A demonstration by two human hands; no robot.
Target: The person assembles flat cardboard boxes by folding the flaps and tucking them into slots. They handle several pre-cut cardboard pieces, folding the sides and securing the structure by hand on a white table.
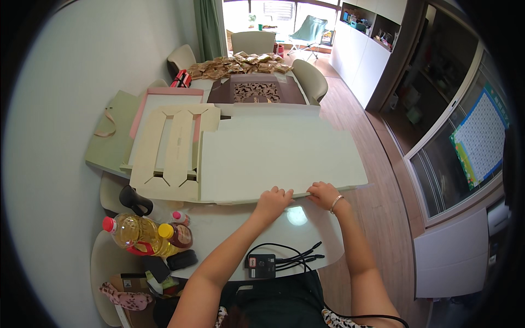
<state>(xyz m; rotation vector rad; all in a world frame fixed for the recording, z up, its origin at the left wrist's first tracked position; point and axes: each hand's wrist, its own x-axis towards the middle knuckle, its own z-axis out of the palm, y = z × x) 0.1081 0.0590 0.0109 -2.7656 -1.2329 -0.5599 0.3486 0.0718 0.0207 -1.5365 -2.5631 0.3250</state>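
Observation:
A large pale cardboard sheet [284, 153] lies unfolded across the table, with notched corners and a raised near edge. My left hand [275, 201] is closed on the middle of that edge, fingers curled over it. A short way to the right, my right hand [324, 195], with a bracelet at the wrist, pinches the same edge. The thumbs are mostly hidden. Left of the sheet lies a cream cardboard insert [179, 142] with long slots, partly over a pink-edged box piece [167, 92]. A dark brown patterned box panel [255, 90] sits beyond the sheet.
Near left stand an oil bottle [131, 229], a yellow-capped sauce bottle [178, 236] and a black-handled object [135, 200]. A black hub with cables [262, 266] lies close to me. Several small packets [235, 65] are heaped at the far end. Chairs [310, 80] surround the white table [219, 221].

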